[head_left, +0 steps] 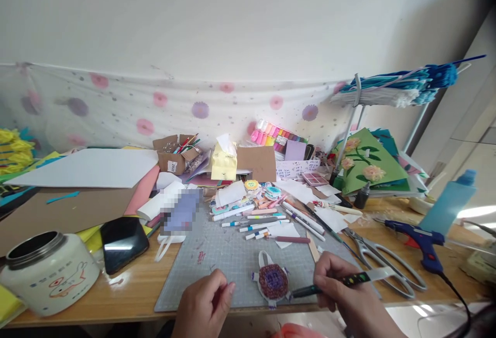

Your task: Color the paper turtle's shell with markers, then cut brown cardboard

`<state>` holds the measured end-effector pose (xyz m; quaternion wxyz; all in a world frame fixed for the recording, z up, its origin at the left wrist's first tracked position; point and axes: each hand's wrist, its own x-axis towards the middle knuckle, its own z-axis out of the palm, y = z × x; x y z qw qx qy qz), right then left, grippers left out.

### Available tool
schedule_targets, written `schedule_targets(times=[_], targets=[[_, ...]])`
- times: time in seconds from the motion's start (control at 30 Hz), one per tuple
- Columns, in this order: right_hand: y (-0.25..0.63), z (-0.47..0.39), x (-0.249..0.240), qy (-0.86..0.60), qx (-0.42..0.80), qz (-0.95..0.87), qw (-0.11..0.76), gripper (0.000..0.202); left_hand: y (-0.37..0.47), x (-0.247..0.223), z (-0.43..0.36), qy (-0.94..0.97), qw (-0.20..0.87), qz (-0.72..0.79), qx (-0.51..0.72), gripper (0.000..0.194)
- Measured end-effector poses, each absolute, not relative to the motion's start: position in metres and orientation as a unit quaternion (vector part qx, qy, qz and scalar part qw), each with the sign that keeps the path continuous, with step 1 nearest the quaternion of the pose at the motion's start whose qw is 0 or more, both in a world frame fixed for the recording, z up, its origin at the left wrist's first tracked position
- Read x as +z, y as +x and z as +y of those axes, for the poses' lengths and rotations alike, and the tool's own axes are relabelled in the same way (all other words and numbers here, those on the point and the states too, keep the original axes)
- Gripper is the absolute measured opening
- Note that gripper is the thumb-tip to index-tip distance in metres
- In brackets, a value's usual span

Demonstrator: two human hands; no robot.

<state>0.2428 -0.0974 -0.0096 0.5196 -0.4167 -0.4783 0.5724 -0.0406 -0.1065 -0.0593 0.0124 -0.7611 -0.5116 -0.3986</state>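
Right hand grips pen, tip at paper cutout near cutting mat's front edge; left hand loosely curled, holding nothing visible. Markers crowd behind the cutout; scissors and glue gun lie toward worktop's right edge, jar at front left corner.

A black phone lies on the wooden worktop, near a wide-mouthed cream jar. Toward the right, large scissors lie beside a blue glue gun.
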Motion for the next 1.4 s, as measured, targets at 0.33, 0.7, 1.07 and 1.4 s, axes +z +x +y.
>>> schedule_targets(times=[0.33,0.7,1.07,1.4], targets=[[0.283,-0.092,0.001,-0.462,0.521,-0.52,0.495,0.027,-0.033,-0.009,-0.092,-0.786,-0.093,-0.509,-0.337,0.022],[0.285,-0.05,0.02,-0.448,0.441,-0.653,0.423,0.021,0.014,0.021,0.025,-0.889,-0.266,-0.37,-0.054,0.018],[0.276,-0.036,0.002,-0.475,0.507,-0.58,0.425,0.017,0.006,-0.003,0.02,-0.909,-0.197,-0.362,-0.059,0.003],[0.261,-0.021,0.005,-0.456,0.452,-0.503,0.579,0.011,0.003,-0.005,0.017,-0.92,-0.158,-0.344,-0.1,0.016]])
